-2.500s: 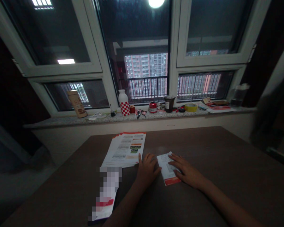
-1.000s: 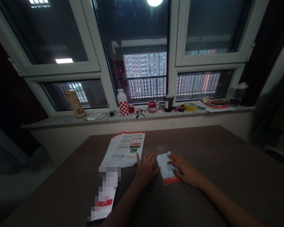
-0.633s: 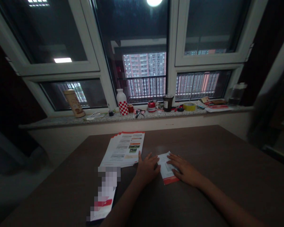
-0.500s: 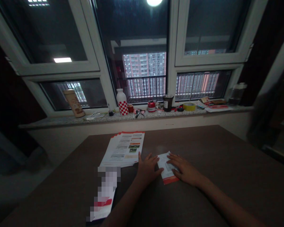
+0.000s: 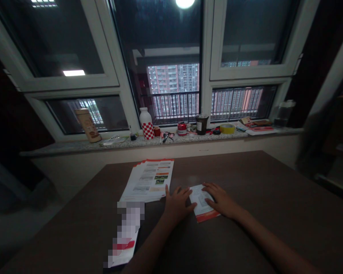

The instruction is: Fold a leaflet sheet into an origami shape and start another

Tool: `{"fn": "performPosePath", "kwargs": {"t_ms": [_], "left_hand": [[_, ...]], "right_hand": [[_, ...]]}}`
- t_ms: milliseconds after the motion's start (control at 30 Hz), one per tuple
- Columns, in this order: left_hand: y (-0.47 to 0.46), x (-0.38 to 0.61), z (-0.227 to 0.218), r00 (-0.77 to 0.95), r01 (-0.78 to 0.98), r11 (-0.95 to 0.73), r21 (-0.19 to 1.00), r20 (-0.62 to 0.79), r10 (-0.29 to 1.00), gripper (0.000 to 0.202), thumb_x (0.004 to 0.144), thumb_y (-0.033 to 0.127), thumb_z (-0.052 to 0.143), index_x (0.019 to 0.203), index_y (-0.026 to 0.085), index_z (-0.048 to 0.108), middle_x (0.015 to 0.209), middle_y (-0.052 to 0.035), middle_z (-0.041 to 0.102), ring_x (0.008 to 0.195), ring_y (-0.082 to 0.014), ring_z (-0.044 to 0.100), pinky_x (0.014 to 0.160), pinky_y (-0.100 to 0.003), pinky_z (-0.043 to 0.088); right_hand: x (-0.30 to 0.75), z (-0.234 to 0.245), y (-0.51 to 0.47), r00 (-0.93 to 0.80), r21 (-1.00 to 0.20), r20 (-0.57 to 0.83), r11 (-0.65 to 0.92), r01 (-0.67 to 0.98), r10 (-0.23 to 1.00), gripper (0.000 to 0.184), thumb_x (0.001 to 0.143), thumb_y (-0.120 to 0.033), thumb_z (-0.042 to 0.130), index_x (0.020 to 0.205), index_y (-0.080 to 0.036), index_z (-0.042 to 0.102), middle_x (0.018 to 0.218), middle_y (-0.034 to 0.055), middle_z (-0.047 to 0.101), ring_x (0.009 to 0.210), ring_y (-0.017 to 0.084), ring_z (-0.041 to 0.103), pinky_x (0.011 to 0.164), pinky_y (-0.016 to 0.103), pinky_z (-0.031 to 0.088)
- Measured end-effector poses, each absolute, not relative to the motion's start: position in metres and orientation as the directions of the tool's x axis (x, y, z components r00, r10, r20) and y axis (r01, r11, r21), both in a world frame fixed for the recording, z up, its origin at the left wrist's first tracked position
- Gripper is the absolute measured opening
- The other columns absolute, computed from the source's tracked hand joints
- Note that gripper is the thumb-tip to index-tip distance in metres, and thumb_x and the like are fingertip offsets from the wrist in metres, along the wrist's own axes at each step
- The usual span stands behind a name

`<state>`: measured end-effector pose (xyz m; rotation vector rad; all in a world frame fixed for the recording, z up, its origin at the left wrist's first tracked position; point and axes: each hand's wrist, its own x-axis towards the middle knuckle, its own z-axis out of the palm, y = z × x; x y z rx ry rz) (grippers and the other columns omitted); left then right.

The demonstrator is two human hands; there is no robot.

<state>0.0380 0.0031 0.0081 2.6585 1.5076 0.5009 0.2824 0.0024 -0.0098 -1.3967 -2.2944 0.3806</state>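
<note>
A small folded sheet of printed paper (image 5: 200, 205) with an orange-red band along its near edge lies flat on the dark table. My left hand (image 5: 177, 205) is open beside it, fingers spread, the thumb and fingertips at the sheet's left edge. Over the sheet's right side rests my right hand (image 5: 221, 199), open with its fingers stretched out, hiding part of the print. Left of my left hand is a fanned stack of printed sheets (image 5: 148, 179) with orange-red top edges.
A partly blurred white and red item (image 5: 127, 255) lies at the table's near left. Along the windowsill stand a tan bottle (image 5: 87, 125), a checkered bottle (image 5: 147, 125), a red can (image 5: 182, 128), a dark cup (image 5: 201, 125) and a yellow tape roll (image 5: 227, 128).
My right hand has slid slightly across the folded sheet, its thumb now higher, and more of the print shows. My left hand stays nearly in place. The view has shifted a little.
</note>
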Motion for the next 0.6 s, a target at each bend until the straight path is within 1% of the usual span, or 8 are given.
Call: {"fn": "performPosePath", "kwargs": {"t_ms": [133, 267, 367, 467, 533, 600], "left_hand": [[0.003, 0.038, 0.008, 0.475, 0.830, -0.522, 0.197, 0.239, 0.847, 0.051, 0.085, 0.059, 0.052, 0.130, 0.035, 0.051, 0.136, -0.0015, 0.055, 0.129, -0.0325, 0.042, 0.104, -0.074, -0.009], [0.004, 0.038, 0.008, 0.470, 0.836, -0.516, 0.186, 0.242, 0.849, 0.050, 0.086, 0.060, 0.050, 0.130, 0.036, 0.051, 0.135, -0.0010, 0.056, 0.129, -0.0327, 0.042, 0.104, -0.074, -0.007], [0.004, 0.038, 0.007, 0.463, 0.839, -0.511, 0.185, 0.249, 0.851, 0.050, 0.085, 0.060, 0.050, 0.130, 0.036, 0.051, 0.135, -0.0010, 0.056, 0.129, -0.0327, 0.042, 0.105, -0.074, -0.005], [0.003, 0.038, 0.007, 0.463, 0.835, -0.514, 0.194, 0.254, 0.849, 0.051, 0.085, 0.061, 0.051, 0.130, 0.036, 0.051, 0.136, -0.0013, 0.055, 0.129, -0.0330, 0.042, 0.105, -0.074, -0.006], [0.003, 0.038, 0.008, 0.464, 0.833, -0.515, 0.202, 0.251, 0.849, 0.051, 0.085, 0.061, 0.051, 0.130, 0.036, 0.051, 0.136, -0.0012, 0.055, 0.129, -0.0332, 0.042, 0.104, -0.074, -0.007], [0.003, 0.038, 0.010, 0.466, 0.833, -0.514, 0.202, 0.243, 0.851, 0.051, 0.085, 0.061, 0.051, 0.130, 0.036, 0.051, 0.136, -0.0008, 0.055, 0.129, -0.0334, 0.041, 0.103, -0.075, -0.009]], "right_hand": [[0.285, -0.009, 0.001, -0.405, -0.436, 0.163, 0.434, 0.788, 0.900, 0.047, 0.091, -0.048, 0.045, 0.132, -0.026, 0.049, 0.149, 0.0025, 0.039, 0.141, 0.025, 0.022, 0.114, 0.045, 0.023], [0.288, -0.010, 0.001, -0.404, -0.449, 0.154, 0.428, 0.784, 0.902, 0.049, 0.091, -0.051, 0.045, 0.134, -0.028, 0.048, 0.150, 0.0011, 0.038, 0.141, 0.026, 0.021, 0.114, 0.049, 0.022], [0.290, -0.012, 0.003, -0.365, -0.514, 0.213, 0.422, 0.747, 0.906, 0.053, 0.089, -0.052, 0.049, 0.135, -0.027, 0.046, 0.149, 0.0036, 0.039, 0.140, 0.026, 0.026, 0.113, 0.048, 0.025], [0.291, -0.015, 0.008, -0.266, -0.557, 0.315, 0.405, 0.725, 0.911, 0.052, 0.091, -0.049, 0.045, 0.136, -0.025, 0.046, 0.146, 0.0072, 0.041, 0.135, 0.026, 0.033, 0.111, 0.047, 0.028], [0.291, -0.018, 0.012, -0.204, -0.531, 0.331, 0.360, 0.767, 0.921, 0.047, 0.093, -0.047, 0.041, 0.133, -0.024, 0.050, 0.141, 0.0085, 0.045, 0.131, 0.026, 0.037, 0.110, 0.046, 0.030], [0.291, -0.020, 0.015, -0.193, -0.478, 0.305, 0.326, 0.816, 0.933, 0.045, 0.093, -0.046, 0.040, 0.131, -0.026, 0.052, 0.140, 0.0081, 0.045, 0.130, 0.026, 0.038, 0.109, 0.046, 0.031]]}}
